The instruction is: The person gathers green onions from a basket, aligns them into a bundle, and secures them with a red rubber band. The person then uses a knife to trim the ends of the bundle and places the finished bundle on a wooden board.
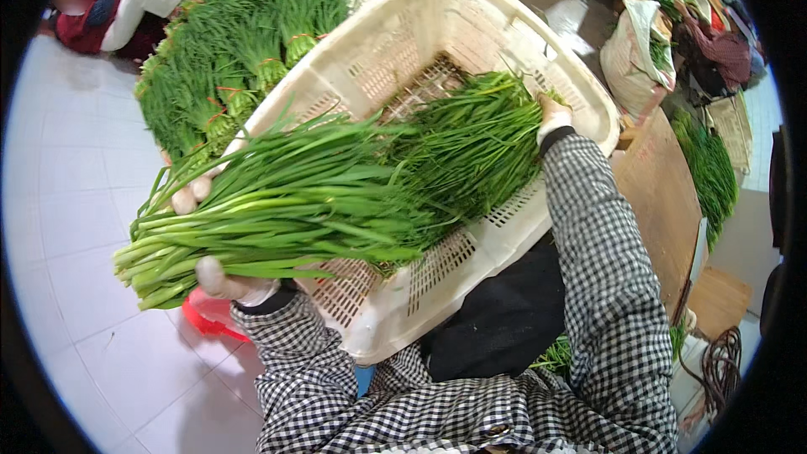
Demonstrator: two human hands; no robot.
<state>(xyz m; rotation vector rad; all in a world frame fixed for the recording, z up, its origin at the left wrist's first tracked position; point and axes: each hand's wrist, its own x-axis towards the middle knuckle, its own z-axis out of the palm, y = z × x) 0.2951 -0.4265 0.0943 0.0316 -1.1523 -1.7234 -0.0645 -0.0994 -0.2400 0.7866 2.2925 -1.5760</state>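
A large white plastic crate (pixel 391 334) with slotted walls stands tilted in front of me. My left hand (pixel 217 277) grips a thick bunch of green Chinese chives (pixel 284 214) near its pale stem ends; the fingers show on the bunch's far side, the thumb on the near side. The leaves reach rightward over the crate. My right hand (pixel 555 118) is inside the crate's right end, closed round the stem end of a second chive bunch (pixel 473 145), which lies in the crate. Leaf tips of both bunches overlap. Bits of leaf litter lie on the crate's bottom.
Many chive bundles (pixel 252 31) with orange ties lie beyond the crate at left. A red plastic object (pixel 211 318) is under my left hand. At right are a wooden board (pixel 656 170), a woven sack (pixel 633 63) and more chives (pixel 706 170). People sit at upper left and upper right.
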